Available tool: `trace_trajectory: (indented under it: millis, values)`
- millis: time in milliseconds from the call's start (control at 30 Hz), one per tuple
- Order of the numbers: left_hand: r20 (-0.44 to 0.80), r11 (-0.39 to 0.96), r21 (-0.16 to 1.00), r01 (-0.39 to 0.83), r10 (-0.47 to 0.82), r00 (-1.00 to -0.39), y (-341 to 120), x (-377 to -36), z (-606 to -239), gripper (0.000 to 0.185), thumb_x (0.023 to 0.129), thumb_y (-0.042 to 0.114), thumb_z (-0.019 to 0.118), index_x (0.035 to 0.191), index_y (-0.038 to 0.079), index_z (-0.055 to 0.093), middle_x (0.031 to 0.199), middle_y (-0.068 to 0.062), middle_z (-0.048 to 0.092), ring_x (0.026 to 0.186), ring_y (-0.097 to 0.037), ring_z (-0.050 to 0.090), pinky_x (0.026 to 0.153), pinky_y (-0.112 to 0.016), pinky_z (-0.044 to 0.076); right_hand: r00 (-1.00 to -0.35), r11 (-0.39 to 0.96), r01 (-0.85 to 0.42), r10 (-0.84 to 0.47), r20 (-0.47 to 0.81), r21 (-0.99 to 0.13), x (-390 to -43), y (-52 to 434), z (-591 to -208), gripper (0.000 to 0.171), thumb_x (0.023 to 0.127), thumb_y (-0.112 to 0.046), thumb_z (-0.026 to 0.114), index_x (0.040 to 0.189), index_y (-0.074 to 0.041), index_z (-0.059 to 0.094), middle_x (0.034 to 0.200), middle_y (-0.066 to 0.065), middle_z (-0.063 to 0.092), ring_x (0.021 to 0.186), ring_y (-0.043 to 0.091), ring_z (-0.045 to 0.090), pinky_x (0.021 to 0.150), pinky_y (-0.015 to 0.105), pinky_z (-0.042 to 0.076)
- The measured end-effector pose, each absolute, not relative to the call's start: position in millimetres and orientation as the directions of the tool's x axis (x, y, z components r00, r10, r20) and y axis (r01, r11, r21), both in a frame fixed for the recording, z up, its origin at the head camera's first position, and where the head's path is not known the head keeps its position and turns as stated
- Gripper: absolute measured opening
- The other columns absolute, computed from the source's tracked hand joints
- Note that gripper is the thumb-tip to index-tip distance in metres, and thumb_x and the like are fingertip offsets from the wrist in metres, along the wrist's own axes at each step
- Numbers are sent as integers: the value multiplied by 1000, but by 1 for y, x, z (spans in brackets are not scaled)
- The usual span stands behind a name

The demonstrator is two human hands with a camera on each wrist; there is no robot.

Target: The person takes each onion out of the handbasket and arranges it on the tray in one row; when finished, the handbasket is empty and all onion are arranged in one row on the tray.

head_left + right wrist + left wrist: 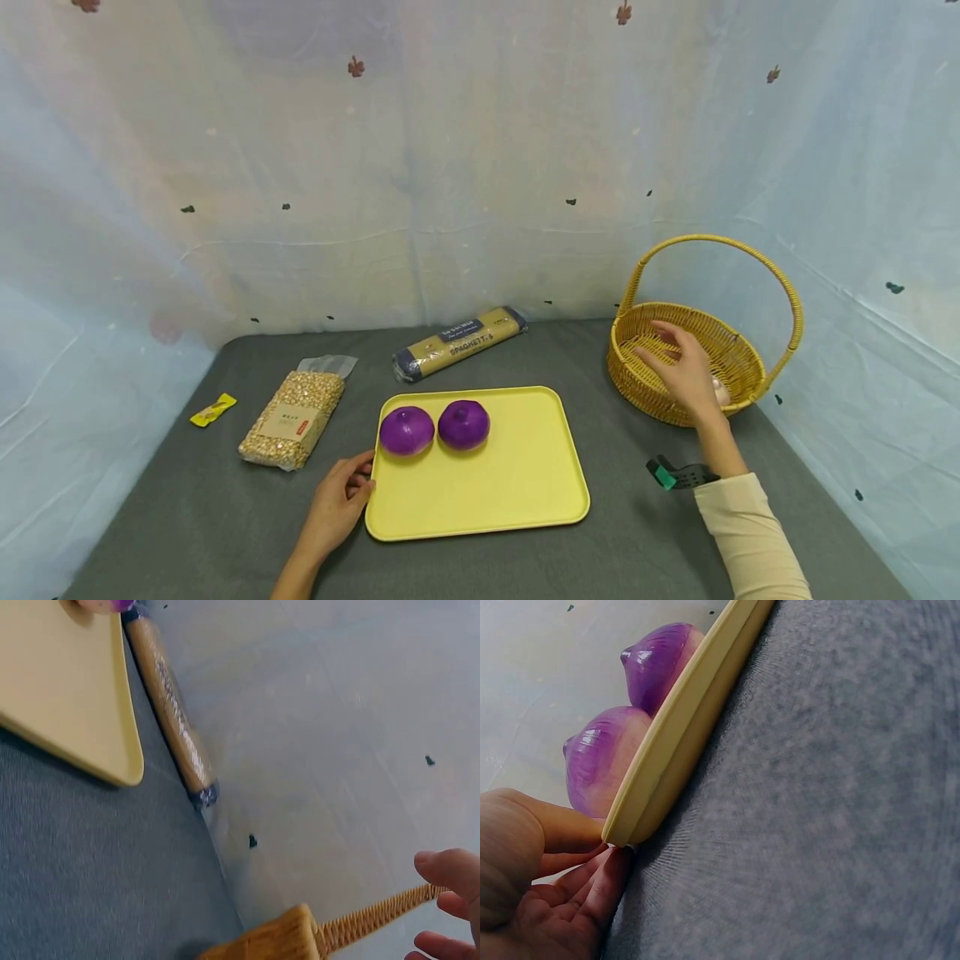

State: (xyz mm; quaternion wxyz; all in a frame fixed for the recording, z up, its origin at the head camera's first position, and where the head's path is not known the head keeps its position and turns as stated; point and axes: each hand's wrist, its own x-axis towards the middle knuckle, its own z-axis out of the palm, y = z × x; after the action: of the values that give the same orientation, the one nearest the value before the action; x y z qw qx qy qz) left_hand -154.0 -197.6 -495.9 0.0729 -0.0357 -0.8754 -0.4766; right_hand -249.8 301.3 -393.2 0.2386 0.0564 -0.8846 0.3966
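A yellow tray [510,492] lies on the grey cloth, two purple onions [407,431] side by side at its back left. My left hand [337,504] pinches the tray's left rim; the left wrist view has the thumb over the edge and the fingers below. Over the wicker basket [637,387] on the right hovers my right hand [686,371], thumb and fingers spread apart, nothing between them. Partly hidden behind that wrist, a small whitish thing [721,392] sits inside the basket; its kind cannot be told. The right wrist view shows fingers [450,870] near the basket's handle [382,915].
Behind the tray lies a spaghetti packet [461,343]. A clear bag of pale grains or beans [292,417] is left of the tray, with a small yellow wrapped packet [213,410] farther left. The basket's tall handle [795,317] arches above it. Pale curtains hang behind the table.
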Motion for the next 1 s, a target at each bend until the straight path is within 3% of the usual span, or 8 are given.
trace_trajectory:
  millis: [367,733,1000]
  values:
    - [180,542,828,146,-10,-984,-197,-153,-496,40,81,-6,64,121,-4,58,96,-9,57,78,-9,53,64,-21,47,-895,706,-196,155,418,-681,-253,322,-401,58,88,-33,63,135,-4,46,131,22,45,118,40,42,93,55,37]
    - [168,548,826,133,-14,-986,-198,-154,-498,40,82,-4,64,121,-3,58,98,-9,57,78,-9,53,65,-21,47,-860,718,-226,170,481,-659,-258,337,-408,53,88,-25,65,131,0,49,127,25,49,114,43,45,88,56,39]
    - [196,554,818,156,-13,-980,-197,-154,-497,39,81,-6,64,120,-4,59,96,-9,57,78,-8,53,64,-21,47,-859,741,-179,203,470,-647,-256,340,-407,52,88,-23,65,131,1,48,127,26,49,114,43,46,87,56,39]
